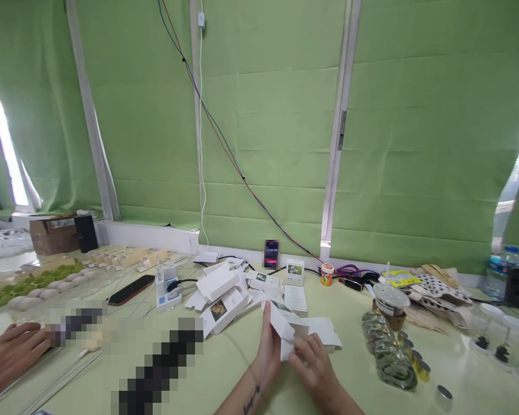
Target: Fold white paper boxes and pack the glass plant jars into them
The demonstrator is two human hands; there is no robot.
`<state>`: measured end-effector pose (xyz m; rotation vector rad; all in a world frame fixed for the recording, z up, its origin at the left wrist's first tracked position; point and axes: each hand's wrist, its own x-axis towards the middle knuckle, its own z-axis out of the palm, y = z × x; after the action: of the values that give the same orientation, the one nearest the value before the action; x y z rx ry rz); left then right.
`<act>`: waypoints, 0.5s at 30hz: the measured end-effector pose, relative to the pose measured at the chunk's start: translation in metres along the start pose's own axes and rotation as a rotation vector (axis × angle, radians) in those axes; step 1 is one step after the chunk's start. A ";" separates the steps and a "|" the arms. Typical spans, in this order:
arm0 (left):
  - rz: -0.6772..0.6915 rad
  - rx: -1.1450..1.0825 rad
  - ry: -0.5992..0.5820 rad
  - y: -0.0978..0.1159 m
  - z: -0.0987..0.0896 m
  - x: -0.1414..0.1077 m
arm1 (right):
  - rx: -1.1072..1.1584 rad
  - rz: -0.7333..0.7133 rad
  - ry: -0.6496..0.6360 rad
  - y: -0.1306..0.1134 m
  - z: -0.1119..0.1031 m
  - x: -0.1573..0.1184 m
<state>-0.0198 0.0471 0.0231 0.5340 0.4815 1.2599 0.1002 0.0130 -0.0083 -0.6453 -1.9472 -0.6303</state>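
Note:
Between my two hands is a small white cardboard box (281, 323), tilted, with loose flaps and a picture on its upper face. My left hand (269, 343) holds it from the left, thumb up along its side. The fingers of my right hand (312, 363) are bent and pinch a flap at the box's near end. Just behind lies a flat white carton (326, 332), partly hidden by my right hand. To the left is a pile of white folding boxes (225, 288), some printed with pictures. A small white box (294, 272) stands upright at the back.
Another person's hand (15, 354) rests at the far left. Nearby are a phone (131, 289), a power strip (168, 295) and a tray of white eggs (52, 293). On the right are wrapped green packets (389, 351), gold-coloured caps (422, 370), a lidded cup (390, 300) and clear containers (504, 340).

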 end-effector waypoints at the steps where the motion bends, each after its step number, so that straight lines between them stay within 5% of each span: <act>1: -0.047 0.002 -0.022 0.002 0.000 -0.001 | 0.044 -0.017 -0.030 -0.002 0.000 0.000; 6: -0.074 -0.032 -0.051 0.012 -0.001 -0.003 | 0.303 0.264 -0.076 -0.003 0.001 -0.011; 10: 0.054 -0.046 -0.022 0.013 -0.005 0.000 | 0.249 0.343 -0.048 0.005 0.004 -0.013; 15: 0.077 0.015 -0.001 0.007 -0.010 0.002 | 0.311 0.618 -0.133 0.008 0.002 -0.003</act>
<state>-0.0312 0.0520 0.0193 0.5705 0.4736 1.3302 0.1056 0.0200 -0.0111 -1.0414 -1.7747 0.0987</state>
